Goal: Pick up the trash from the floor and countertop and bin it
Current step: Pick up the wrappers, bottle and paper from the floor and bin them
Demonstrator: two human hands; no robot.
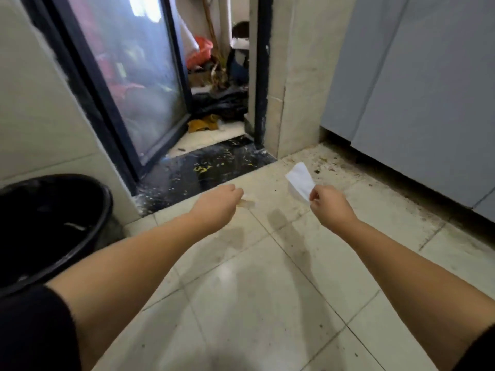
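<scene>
The picking-up step looks nearly done and the binning step is due. The right hand (pixel 325 203) is clamped on a white paper (pixel 300 178), pinching it by its near corner between thumb and curled fingers, so the paper hangs in the air above the floor (pixel 254 290), near the cabinet (pixel 428 103). Its long axis runs from the pinch away from the person and a little leftward, with the free end pointing toward the doorway corner. The sheet looks flat or lightly folded. The left hand (pixel 219 202) has its fingers curled down and hidden behind its back. A pale, clear scrap (pixel 247 204) shows right at the fingertips, but I cannot tell whether it is gripped or lies on the tile. The bin (pixel 101 199) stands open at the person's left, well apart from the paper. The next move, as I judge it, calls for swinging both hands leftward over the rim and letting go. Crumbs (pixel 324 163) remain along the cabinet base.
</scene>
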